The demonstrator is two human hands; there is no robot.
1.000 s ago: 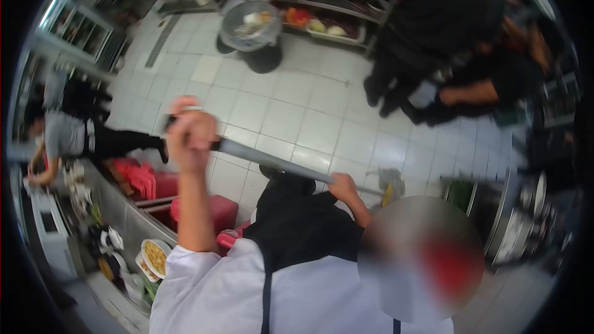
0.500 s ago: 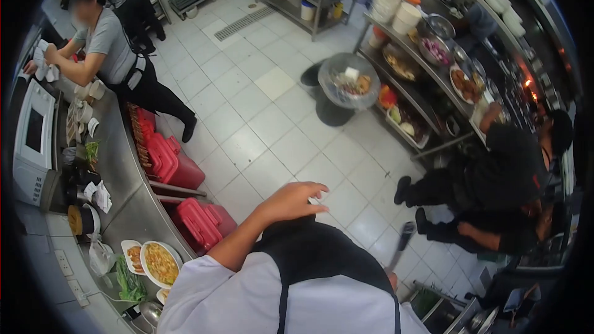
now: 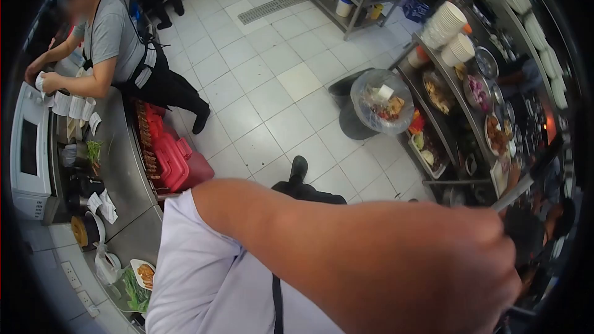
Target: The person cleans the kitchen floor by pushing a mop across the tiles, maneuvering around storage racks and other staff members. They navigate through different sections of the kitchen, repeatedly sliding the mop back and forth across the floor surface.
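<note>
My left forearm, large and close to the camera, stretches across my body to the right. At its end my left hand (image 3: 464,260) is closed, back of the hand up, with its fingers curled down. From behind its knuckles a long metal utensil (image 3: 516,195) sticks out up and to the right, its far end dark; the part in the hand is hidden. My right hand does not show.
On the left stand a steel counter (image 3: 124,185), a microwave (image 3: 30,142) and a red bin (image 3: 179,161); a co-worker (image 3: 117,43) leans over the counter. A lined waste bin (image 3: 382,102) is ahead. Food shelves (image 3: 433,130) and people are on the right.
My left hand has swung from in front of my chest to the far right and closed round the utensil. My right hand has gone out of sight. The view has shifted.
</note>
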